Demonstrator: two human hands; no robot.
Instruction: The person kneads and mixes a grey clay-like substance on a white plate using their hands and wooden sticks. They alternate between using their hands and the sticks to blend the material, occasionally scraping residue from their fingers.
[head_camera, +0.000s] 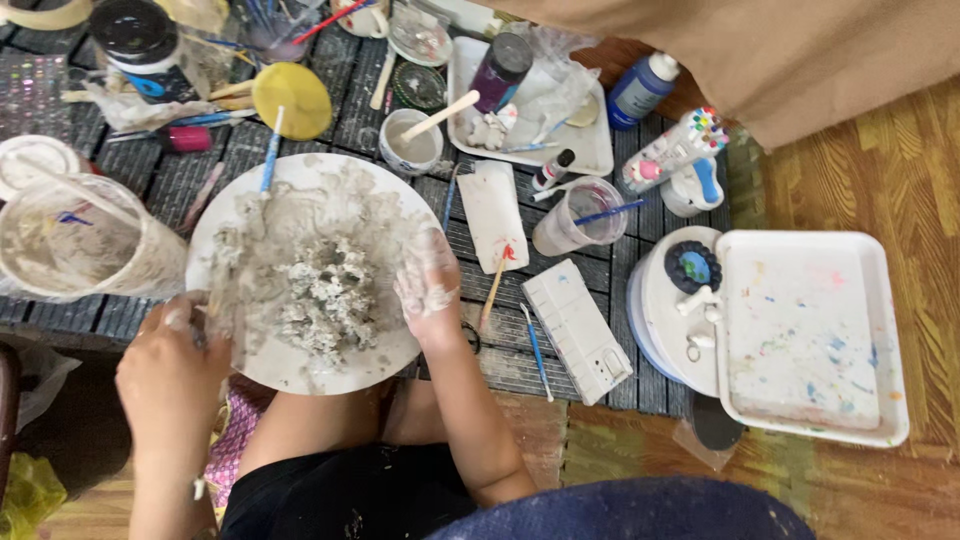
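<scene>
1. The right hand, caked in grey paste, rests on the right edge of the round white plate, fingers together and lying flat rather than clamped on anything.
2. The left hand closes on the plate's left rim and steadies it.
3. In the middle of the plate sits a lumpy grey clay mound, rough and crumbly, with wet smears spread thin all round it. By my reading the shaping is well begun but unfinished: the mound has no clear form yet.
4. A blue-handled brush leans onto the plate's upper edge.
5. Further out lie a clear plastic tub clouded with grey paste, a small white cup with a wooden stick, and a paint-flecked white tray.
</scene>
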